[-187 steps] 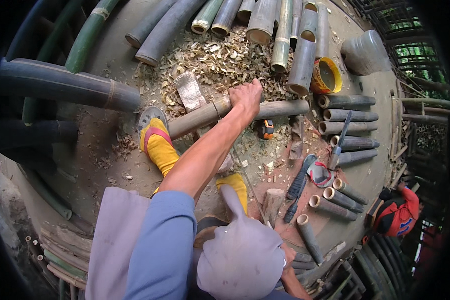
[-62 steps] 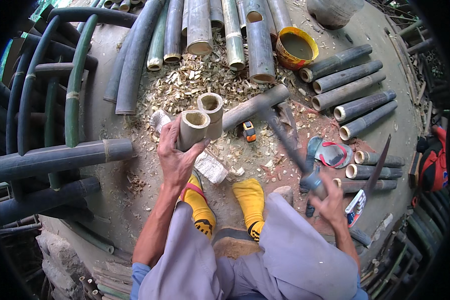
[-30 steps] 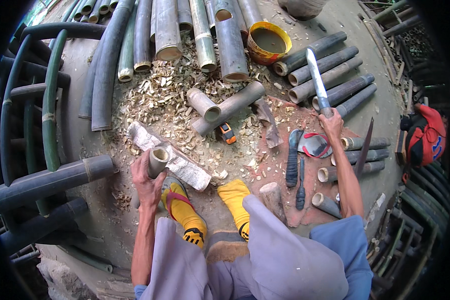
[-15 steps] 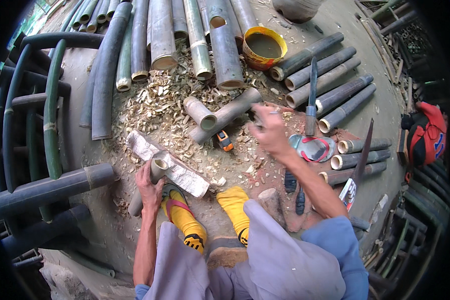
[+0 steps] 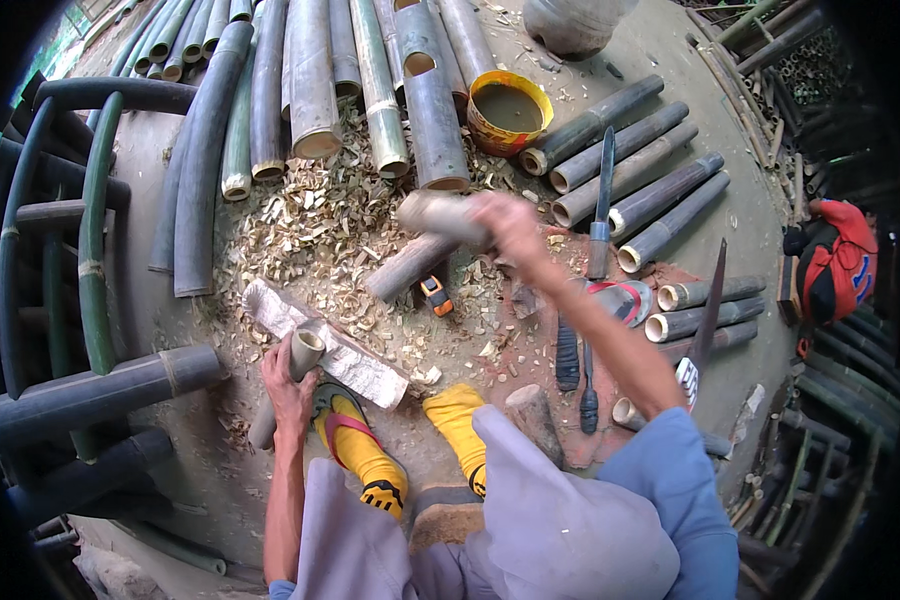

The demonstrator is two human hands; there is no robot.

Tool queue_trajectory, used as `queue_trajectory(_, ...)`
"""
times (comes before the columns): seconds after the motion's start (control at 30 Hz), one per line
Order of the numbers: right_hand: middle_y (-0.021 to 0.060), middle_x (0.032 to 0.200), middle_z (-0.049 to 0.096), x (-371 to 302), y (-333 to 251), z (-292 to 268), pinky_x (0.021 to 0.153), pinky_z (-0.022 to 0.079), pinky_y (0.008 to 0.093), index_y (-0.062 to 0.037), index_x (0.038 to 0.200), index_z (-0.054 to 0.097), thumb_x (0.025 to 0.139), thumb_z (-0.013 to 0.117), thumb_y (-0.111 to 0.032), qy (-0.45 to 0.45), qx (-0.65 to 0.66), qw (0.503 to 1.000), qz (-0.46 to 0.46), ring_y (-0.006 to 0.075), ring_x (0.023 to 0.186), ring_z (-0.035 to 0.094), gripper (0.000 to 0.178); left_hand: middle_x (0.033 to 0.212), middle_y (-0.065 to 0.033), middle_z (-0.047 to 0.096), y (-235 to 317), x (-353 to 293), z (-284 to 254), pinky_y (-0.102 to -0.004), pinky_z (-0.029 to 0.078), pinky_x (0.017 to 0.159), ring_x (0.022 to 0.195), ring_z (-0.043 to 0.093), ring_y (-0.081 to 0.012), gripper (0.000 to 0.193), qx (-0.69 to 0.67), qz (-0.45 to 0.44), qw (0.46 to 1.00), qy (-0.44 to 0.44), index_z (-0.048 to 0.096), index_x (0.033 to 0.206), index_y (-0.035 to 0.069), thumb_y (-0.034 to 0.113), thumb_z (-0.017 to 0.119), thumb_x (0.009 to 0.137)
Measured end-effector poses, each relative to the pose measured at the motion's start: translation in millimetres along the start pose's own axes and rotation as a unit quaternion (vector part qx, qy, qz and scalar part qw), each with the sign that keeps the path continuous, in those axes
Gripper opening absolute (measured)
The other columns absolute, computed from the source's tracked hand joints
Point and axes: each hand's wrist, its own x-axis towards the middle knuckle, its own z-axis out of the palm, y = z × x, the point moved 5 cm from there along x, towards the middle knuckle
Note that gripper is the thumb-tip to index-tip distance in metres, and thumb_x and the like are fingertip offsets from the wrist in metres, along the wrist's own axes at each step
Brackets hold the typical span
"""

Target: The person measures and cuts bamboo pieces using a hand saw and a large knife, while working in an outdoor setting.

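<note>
My left hand (image 5: 288, 388) is wrapped around a bamboo tube (image 5: 308, 346), whose open upper end leans beside a pale, wrapped-looking block (image 5: 370, 372). At centre, my right hand (image 5: 510, 228), smeared by motion, closes on the right end of a short bamboo piece (image 5: 432, 214). That piece is over a longer bamboo piece (image 5: 410, 266) lying on the shavings; whether they touch I cannot tell. An orange and black tape measure (image 5: 436, 296) lies just below them.
Wood shavings (image 5: 300, 220) cover the ground. Long bamboo poles (image 5: 315, 110) lie at the back, near a yellow bucket (image 5: 510, 108) of murky liquid. On the right are a long blade (image 5: 604, 190), cut tubes (image 5: 625, 170), a saw (image 5: 710, 310), chisel-like tools (image 5: 588, 400) and a sandal (image 5: 620, 298).
My right hand has moved left and taken hold of the short bamboo piece, which has turned and shifted right. My left hand still holds its tube. The view has shifted slightly.
</note>
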Motion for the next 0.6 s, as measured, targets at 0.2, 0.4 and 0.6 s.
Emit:
queue_trajectory(0.2, 0.0101, 0.087, 0.062, 78.9, -179.6, -157.3, 0.067, 0.054, 0.0314, -0.0032, 0.111, 0.055, 0.086, 0.062, -0.033, 0.124, 0.178, 0.964, -0.154, 0.0191, 0.073, 0.061, 0.039, 0.113, -0.0161, 0.053, 2.4, 4.5, 5.6, -0.042, 0.038, 0.098, 0.107, 0.048, -0.0339, 0.073, -0.013, 0.01, 1.0, 0.003, 0.05, 0.131, 0.01, 0.002, 0.071, 0.061)
queue_trajectory(0.4, 0.008, 0.098, 0.065, 76.3, -167.3, -121.1, 0.074, 0.051, 0.0294, -0.0069, 0.114, 0.06, 0.081, 0.065, -0.012, 0.2, -0.121, 0.888, -0.397, 0.0148, 0.083, 0.061, 0.034, 0.113, -0.0149, 0.054, 3.0, 3.0, 6.3, -0.0415, 0.038, 0.098, 0.108, 0.049, -0.0331, 0.074, -0.015, 0.004, 1.0, 0.002, 0.051, 0.131, 0.01, 0.002, 0.072, 0.061)
queue_trajectory(0.6, 0.0166, 0.087, 0.068, -23.9, -16.8, 35.5, 0.07, 0.055, 0.0368, 0.0016, 0.1, 0.066, 0.081, 0.055, -0.008, -0.001, -0.224, 0.932, -0.283, 0.0274, 0.074, 0.066, 0.024, 0.119, -0.0139, 0.055, -4.4, 0.5, 0.5, -0.04, 0.039, 0.1, 0.113, 0.049, -0.0318, 0.072, -0.008, -0.012, 1.0, 0.002, 0.052, 0.13, 0.009, 0.003, 0.072, 0.061)
